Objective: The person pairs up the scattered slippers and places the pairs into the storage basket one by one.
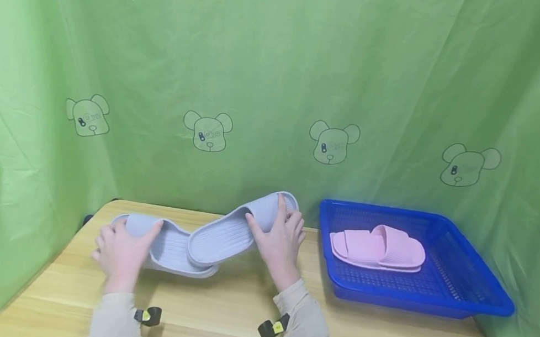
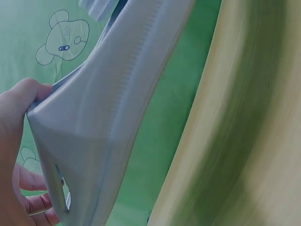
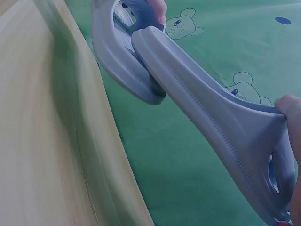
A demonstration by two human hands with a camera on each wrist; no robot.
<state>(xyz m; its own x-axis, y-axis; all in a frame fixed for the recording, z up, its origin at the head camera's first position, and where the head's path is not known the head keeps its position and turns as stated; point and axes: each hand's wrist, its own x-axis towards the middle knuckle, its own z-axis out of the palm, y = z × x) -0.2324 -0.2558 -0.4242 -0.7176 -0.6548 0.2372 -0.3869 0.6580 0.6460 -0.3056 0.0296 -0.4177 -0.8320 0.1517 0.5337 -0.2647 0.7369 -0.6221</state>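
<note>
Two grey-lilac slippers are held above the wooden table (image 1: 232, 320). My left hand (image 1: 123, 249) grips the strap end of the left slipper (image 1: 166, 245), which lies low over the table; the left wrist view shows my thumb (image 2: 23, 94) on its edge (image 2: 89, 132). My right hand (image 1: 279, 236) grips the strap of the right slipper (image 1: 235, 228), tilted up at its far end with its heel lying over the left slipper. In the right wrist view that slipper (image 3: 216, 122) runs down to my thumb (image 3: 289, 106), with the other slipper (image 3: 117, 52) behind it.
A blue plastic basket (image 1: 466, 293) stands at the right of the table with a pair of pink slippers (image 1: 378, 247) stacked in it. A green cloth with bear prints (image 1: 333, 142) hangs around the back and sides. Black clips show at both wrists.
</note>
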